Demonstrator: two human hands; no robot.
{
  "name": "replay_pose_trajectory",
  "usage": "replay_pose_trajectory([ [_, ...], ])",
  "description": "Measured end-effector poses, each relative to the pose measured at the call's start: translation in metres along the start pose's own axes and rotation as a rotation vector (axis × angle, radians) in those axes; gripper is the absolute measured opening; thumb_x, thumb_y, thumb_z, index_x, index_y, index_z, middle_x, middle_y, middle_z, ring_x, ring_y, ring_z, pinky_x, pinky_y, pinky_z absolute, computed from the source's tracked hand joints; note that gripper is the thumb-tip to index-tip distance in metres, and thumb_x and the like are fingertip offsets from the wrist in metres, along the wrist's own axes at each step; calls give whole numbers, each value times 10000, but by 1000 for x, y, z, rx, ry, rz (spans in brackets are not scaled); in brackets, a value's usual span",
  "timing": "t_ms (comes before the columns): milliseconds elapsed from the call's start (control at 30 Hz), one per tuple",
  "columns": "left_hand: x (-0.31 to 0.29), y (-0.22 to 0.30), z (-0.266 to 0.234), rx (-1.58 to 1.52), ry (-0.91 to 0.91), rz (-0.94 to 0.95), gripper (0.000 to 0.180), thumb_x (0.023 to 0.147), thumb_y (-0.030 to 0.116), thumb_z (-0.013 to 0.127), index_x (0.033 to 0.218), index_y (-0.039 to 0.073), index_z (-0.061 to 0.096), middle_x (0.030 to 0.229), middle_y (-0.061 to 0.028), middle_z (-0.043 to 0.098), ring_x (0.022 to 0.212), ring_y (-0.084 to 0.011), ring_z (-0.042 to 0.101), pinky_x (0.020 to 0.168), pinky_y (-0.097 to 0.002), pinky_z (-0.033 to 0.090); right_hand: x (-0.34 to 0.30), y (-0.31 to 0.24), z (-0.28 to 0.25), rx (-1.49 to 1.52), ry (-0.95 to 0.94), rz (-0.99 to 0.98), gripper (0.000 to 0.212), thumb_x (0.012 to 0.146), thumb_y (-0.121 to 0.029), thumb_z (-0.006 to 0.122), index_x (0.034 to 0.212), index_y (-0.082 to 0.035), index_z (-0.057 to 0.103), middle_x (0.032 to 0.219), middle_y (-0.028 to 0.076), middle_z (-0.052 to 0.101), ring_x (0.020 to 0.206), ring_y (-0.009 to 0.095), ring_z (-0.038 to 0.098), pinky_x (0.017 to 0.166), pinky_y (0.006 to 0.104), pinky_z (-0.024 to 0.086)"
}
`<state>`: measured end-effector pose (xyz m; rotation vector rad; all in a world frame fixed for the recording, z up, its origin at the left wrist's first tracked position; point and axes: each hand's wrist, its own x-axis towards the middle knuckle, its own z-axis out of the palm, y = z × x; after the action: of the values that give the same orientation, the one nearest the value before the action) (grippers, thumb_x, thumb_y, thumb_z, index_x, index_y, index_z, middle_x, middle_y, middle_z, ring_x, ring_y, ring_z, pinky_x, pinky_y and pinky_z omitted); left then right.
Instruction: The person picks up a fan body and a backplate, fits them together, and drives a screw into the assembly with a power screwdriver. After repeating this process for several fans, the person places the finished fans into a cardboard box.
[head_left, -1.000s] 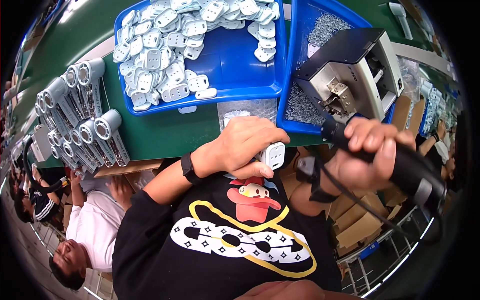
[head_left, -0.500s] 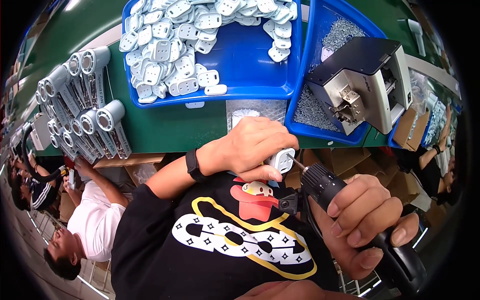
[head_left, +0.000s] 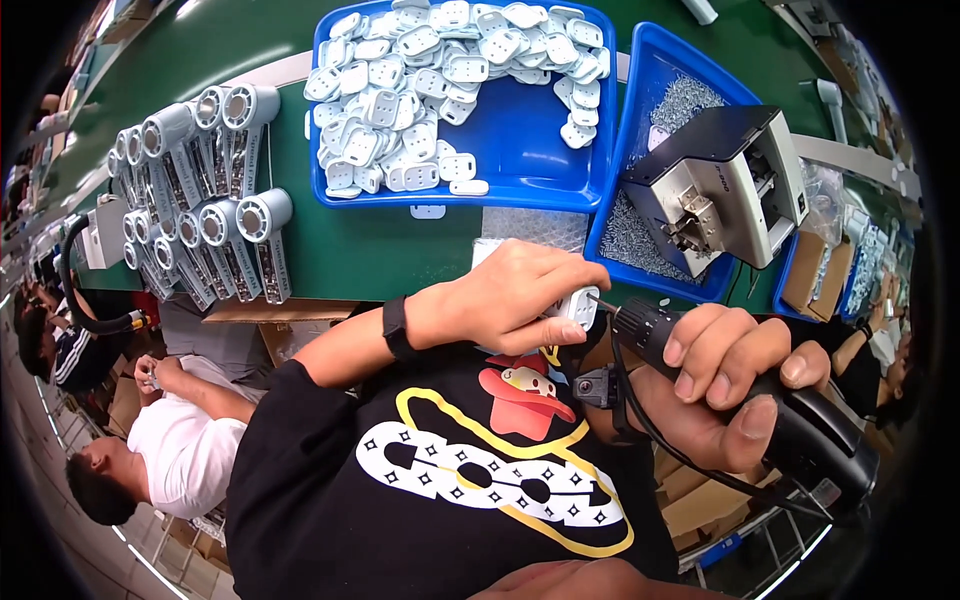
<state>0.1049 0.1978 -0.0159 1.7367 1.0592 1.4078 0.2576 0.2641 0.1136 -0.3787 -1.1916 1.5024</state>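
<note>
My left hand is closed round a small white plastic part, its thumb and fingers pinching the sides. The part has a rounded end with holes facing right. In my right hand is a black electric screwdriver, fingers wrapped round its body. The thin bit points left and meets the holed end of the part; whether a screw sits under the tip is too small to tell. A blue tray of similar white holed plates stands beyond my hands.
A second blue bin holds loose screws and a screw feeder. Several pale handheld fans stand in rows at left. A black cable hangs by my right hand. A co-worker in white sits at left.
The view has shifted, so the tray and fans appear farther right. The screwdriver lies flatter, its bit still at the white part. My left hand keeps its grip.
</note>
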Motion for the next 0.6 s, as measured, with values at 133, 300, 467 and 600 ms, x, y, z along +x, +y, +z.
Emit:
replay_pose_trajectory([
  [133, 32, 26, -82, 561, -235, 122, 510, 853, 438, 732, 1092, -4, 646, 866, -115, 672, 717, -271, 670, 627, -358, 530, 9, 11, 8, 69, 56, -11, 303, 919, -141, 607, 1182, -73, 472, 742, 48, 532, 575, 137, 521, 587, 319, 466],
  [300, 120, -87, -233, 1071, -171, 95, 395, 954, 312, 658, 1224, 26, 618, 1022, -136, 683, 805, -331, 673, 681, -397, 537, 35, 77, 24, -1035, -221, 301, 418, 836, -92, 754, 1193, -16, 550, 787, 94, 670, 641, 264, 681, 595, 360, 542],
  [467, 101, -145, -316, 1611, -216, -129, 412, 912, 195, 645, 1310, 97, 605, 1333, -123, 604, 1330, -305, 482, 1107, -437, 363, 25, 174, 37, -1354, -584, 203, 199, 814, -57, 630, 997, -48, 554, 826, 158, 673, 722, 351, 705, 590, 459, 571],
  [600, 50, -48, -289, 1247, 186, -187, 489, 960, 177, 665, 1390, -10, 527, 1423, -193, 552, 1272, -339, 560, 1052, -407, 445, 14, 207, 31, -1337, -546, 234, 246, 790, -58, 658, 1013, -15, 563, 790, 152, 672, 719, 324, 714, 570, 429, 543],
])
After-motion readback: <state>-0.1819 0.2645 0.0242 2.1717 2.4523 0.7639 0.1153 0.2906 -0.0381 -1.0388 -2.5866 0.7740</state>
